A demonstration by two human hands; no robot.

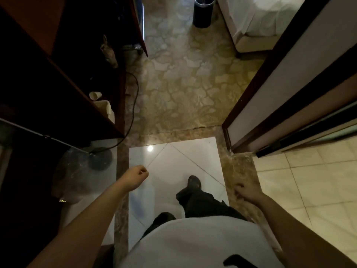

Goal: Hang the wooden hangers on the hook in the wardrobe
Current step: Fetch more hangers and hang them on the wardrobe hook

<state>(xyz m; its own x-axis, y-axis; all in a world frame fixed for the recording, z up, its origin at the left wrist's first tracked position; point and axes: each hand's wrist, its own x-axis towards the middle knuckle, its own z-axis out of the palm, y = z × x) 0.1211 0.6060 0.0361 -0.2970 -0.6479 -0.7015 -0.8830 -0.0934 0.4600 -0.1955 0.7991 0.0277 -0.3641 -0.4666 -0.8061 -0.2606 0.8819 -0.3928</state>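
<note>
I look straight down at a hallway floor. My left hand (137,176) hangs over the white tile with its fingers curled into a loose fist and nothing in it. My right hand (246,191) hangs at my right side, fingers loosely apart and pointing down, empty. A dark wooden wardrobe or cabinet (58,78) stands on the left with its inside in shadow. No wooden hanger and no hook show in this view.
A white container (106,109) and a paper cup (95,95) sit by the cabinet, with a black cable (135,93) looping beside them. A black bin (203,12) stands far ahead next to a bed (257,22). A door frame (251,105) rises on the right. My foot (194,182) steps forward.
</note>
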